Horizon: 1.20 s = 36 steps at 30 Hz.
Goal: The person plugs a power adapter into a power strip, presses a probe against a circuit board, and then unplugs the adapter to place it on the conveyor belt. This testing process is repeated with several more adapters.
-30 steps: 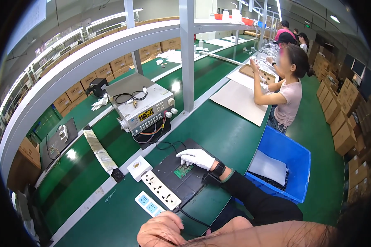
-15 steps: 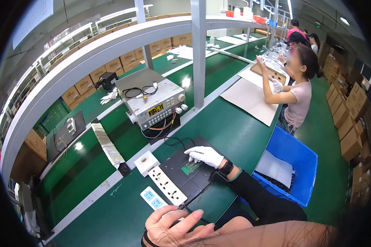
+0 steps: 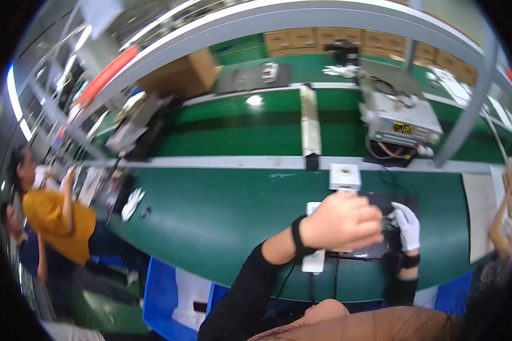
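My left hand (image 3: 342,221), bare with a black wristband, hangs over the outlet strips beside the dark mat (image 3: 376,199). Its fingers curl inward and look slightly smeared; the palm is hidden, so I cannot see whether anything is in it. A white glove covers my right hand (image 3: 406,226), which is low over the mat with fingers bent and tips close together. A green circuit board lies at those fingertips, mostly covered and blurred. Part of a white outlet strip (image 3: 313,261) shows below my left hand. Just beyond stands a white block with a round opening (image 3: 345,177).
A bench power supply (image 3: 403,126) stands at the far right by a grey post. White gloves (image 3: 133,203) lie on the left of the green bench (image 3: 210,216). A blue bin (image 3: 160,290) is at the near left. People stand at both sides.
The view has swung left. My left hand has risen from the near edge to over the outlet strips, its fingers more curled. My right hand stays at the circuit board.
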{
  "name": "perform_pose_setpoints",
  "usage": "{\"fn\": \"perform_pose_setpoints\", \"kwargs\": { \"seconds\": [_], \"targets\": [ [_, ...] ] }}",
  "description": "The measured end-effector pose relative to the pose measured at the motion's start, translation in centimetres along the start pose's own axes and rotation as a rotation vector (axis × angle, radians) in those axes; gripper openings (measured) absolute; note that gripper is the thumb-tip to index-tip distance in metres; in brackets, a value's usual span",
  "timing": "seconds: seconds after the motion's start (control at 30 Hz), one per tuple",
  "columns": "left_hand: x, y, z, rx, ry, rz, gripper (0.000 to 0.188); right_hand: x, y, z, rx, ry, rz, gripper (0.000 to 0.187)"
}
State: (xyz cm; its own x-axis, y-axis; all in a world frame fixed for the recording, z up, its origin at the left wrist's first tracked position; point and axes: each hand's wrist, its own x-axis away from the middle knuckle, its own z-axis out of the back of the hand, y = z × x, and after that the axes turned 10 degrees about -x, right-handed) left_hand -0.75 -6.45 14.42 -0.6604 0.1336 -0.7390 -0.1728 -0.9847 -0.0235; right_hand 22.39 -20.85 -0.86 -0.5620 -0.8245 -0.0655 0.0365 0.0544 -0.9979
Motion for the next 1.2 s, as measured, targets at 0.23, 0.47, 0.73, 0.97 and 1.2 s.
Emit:
{"fn": "perform_pose_setpoints", "kwargs": {
  "seconds": [0.23,0.47,0.73,0.97,1.2],
  "targets": [
    [4.0,-7.1,-7.9,-0.082,-0.222,0.412,0.021,0.3,1.8,0.9,0.027,-0.016,0.001,0.025],
    [5.4,-8.9,-11.5,0.44,-0.421,0.574,0.021,0.1,1.5,0.9,0.04,-0.043,0.012,0.027],
    [6.4,-7.8,-14.7,0.898,-0.352,0.564,0.025,-0.4,2.2,1.0,0.071,-0.055,-0.001,0.029],
    [7.0,-7.6,-16.4,1.263,-0.304,0.77,0.024,-1.3,-2.9,-3.1,-0.081,-0.249,0.086,0.03],
    [6.7,-6.2,-15.9,0.877,-0.241,0.584,0.024,-1.3,-0.5,-5.8,-0.207,-0.366,-0.042,0.028]
  ]
}}
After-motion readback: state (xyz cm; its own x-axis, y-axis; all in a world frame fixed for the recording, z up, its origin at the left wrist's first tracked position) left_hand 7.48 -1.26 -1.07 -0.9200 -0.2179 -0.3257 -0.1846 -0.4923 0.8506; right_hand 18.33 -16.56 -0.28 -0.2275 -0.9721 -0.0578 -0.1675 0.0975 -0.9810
